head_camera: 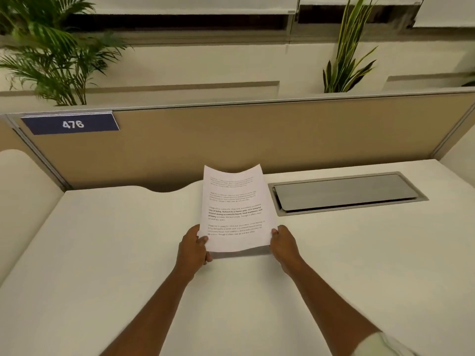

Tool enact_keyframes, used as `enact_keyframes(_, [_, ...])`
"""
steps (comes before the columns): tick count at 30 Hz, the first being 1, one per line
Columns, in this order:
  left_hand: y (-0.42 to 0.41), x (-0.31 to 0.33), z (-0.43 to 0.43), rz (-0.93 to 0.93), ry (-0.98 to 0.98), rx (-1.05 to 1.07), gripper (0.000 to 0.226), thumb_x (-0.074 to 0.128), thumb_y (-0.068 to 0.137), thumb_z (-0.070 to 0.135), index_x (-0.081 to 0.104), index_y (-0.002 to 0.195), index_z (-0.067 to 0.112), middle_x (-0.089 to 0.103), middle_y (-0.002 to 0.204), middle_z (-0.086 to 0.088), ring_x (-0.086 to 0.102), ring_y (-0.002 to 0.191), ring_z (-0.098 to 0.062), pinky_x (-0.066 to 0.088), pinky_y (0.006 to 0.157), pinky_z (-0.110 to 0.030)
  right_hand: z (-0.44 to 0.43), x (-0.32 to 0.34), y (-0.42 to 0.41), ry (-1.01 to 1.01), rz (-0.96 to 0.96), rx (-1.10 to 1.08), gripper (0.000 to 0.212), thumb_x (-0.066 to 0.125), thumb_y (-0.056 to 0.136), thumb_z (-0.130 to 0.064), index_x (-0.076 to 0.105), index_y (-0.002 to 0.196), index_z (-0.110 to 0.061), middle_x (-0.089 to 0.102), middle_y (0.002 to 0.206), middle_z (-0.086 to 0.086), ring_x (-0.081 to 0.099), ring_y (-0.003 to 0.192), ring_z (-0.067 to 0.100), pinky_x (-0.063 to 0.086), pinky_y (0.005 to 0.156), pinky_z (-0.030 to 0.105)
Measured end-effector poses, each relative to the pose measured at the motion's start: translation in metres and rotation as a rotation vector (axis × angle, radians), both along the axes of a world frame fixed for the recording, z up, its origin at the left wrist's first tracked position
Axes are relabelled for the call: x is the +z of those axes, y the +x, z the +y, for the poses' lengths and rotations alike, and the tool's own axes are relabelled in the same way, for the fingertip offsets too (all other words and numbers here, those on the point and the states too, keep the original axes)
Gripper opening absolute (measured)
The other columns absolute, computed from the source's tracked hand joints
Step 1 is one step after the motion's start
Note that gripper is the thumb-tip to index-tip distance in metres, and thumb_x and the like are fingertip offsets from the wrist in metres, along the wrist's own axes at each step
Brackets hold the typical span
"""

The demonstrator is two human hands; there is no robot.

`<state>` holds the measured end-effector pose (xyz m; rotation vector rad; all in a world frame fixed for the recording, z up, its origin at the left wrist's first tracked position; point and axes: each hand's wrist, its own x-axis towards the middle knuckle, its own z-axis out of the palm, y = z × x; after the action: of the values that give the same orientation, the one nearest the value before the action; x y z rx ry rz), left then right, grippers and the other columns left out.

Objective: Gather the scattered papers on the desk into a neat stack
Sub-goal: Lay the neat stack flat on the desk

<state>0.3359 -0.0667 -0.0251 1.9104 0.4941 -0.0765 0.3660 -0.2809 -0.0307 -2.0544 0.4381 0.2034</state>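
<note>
Both hands grip one white printed paper stack (235, 209) by its near corners above the white desk surface (102, 253). Left hand (193, 249) pinches the lower left edge, thumb on top; right hand (285, 244) pinches the lower right edge. Stack is tilted up, far edge curling, near edge close to the desk, casting a shadow. Sheet count cannot be told. Grey rectangular metal cable hatch (347, 192) sits just right of the stack. Tan fabric partition (257, 140) behind carries a blue label reading 476 (70, 123). Green plants (51, 52) stand beyond.
</note>
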Motion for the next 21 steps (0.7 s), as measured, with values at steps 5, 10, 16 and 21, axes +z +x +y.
enact_keyframes(5, [0.001, -0.011, -0.007, 0.026, 0.014, 0.002, 0.050, 0.042, 0.100, 0.004, 0.036, 0.147, 0.018, 0.065, 0.122, -0.014, 0.056, 0.044, -0.019, 0.044, 0.035, -0.019, -0.002, -0.016, 0.002, -0.088, 0.014, 0.013, 0.020, 0.035, 0.097, -0.020, 0.050, 0.095, -0.007, 0.062, 0.104, 0.011, 0.057, 0.089, 0.027, 0.045, 0.075, 0.034])
enact_keyframes(10, [-0.001, -0.014, -0.007, 0.044, 0.103, -0.006, 0.053, 0.042, 0.100, 0.007, 0.030, 0.150, 0.017, 0.066, 0.119, -0.021, 0.057, 0.042, -0.016, 0.041, 0.032, -0.016, 0.000, -0.019, -0.003, -0.275, -0.002, 0.039, 0.021, 0.038, 0.096, -0.021, 0.050, 0.105, -0.006, 0.066, 0.109, 0.013, 0.063, 0.097, 0.035, 0.040, 0.070, 0.031])
enact_keyframes(16, [-0.004, -0.015, -0.007, 0.073, 0.234, -0.057, 0.052, 0.043, 0.101, 0.013, 0.029, 0.151, 0.015, 0.065, 0.119, -0.026, 0.057, 0.040, -0.010, 0.041, 0.032, -0.012, 0.004, -0.024, -0.014, -0.551, -0.077, 0.108, 0.020, 0.034, 0.097, -0.021, 0.041, 0.112, -0.009, 0.069, 0.099, 0.010, 0.067, 0.085, 0.031, 0.039, 0.063, 0.031])
enact_keyframes(21, [-0.003, -0.013, -0.005, 0.139, 0.312, -0.120, 0.040, 0.044, 0.099, 0.018, 0.040, 0.138, 0.016, 0.066, 0.105, -0.017, 0.069, 0.069, -0.034, 0.057, 0.049, -0.035, 0.009, -0.027, -0.019, -0.691, -0.037, 0.200, 0.060, 0.038, 0.094, -0.016, 0.014, 0.148, -0.009, 0.065, 0.107, 0.006, 0.066, 0.091, 0.024, 0.042, 0.066, 0.030])
